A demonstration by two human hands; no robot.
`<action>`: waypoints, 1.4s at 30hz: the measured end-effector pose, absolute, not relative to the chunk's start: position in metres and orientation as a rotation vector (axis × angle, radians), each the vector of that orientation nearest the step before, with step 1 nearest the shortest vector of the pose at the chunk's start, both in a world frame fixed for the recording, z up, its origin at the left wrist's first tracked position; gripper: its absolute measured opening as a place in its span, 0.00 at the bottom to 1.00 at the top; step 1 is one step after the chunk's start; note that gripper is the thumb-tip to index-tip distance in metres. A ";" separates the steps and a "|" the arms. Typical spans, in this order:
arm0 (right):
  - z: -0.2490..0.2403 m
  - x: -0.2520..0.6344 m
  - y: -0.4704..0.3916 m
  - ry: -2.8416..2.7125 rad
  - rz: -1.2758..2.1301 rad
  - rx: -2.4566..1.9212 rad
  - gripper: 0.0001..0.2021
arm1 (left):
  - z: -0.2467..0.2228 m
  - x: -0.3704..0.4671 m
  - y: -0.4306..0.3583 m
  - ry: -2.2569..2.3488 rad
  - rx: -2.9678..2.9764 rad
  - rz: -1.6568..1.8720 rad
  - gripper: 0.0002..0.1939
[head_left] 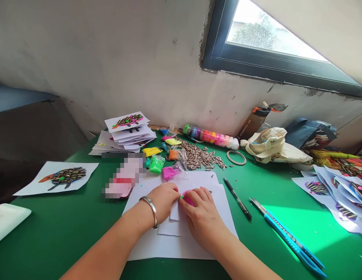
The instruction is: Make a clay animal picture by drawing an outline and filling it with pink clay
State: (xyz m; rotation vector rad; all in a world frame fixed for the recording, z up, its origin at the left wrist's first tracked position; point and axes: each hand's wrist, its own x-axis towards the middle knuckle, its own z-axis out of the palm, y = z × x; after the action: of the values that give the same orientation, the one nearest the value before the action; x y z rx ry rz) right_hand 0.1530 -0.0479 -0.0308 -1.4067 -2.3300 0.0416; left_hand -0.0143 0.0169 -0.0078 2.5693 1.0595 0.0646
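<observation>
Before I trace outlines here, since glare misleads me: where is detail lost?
In the head view, the window is largely washed out; sunlight glares on the green table beside the blue cutter, shadow bordering it; the white paper lies outside that patch; a pink object is pixelated beyond reading.

I count one seed pile (pixel 197 156). Nearer me than the pile: my hands, two (left hand (pixel 163 201), right hand (pixel 202 214)); silver bracelet (pixel 151 210), one; black pen (pixel 237 199), one. Left of the pile: orange packet (pixel 173 155), one; bright green packet (pixel 156 164), one; unstacked animal picture (pixel 68 175), one. Right of the pile: ring-shaped roll (pixel 228 156), one; brown bottle (pixel 251 124), one.
</observation>
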 end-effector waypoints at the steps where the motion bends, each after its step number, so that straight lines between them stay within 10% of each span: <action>1: -0.033 0.152 -0.048 -2.340 0.022 -1.401 0.15 | -0.008 -0.014 0.017 1.060 2.568 0.060 0.15; 42: -0.030 0.157 -0.047 -2.312 0.058 -1.499 0.18 | -0.012 -0.015 0.018 1.061 2.541 0.023 0.15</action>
State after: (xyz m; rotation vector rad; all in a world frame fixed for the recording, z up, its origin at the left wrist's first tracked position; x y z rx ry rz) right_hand 0.1575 -0.0470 -0.0300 -1.4992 -2.3117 0.0579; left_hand -0.0148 0.0182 -0.0117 2.5410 1.0610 0.0226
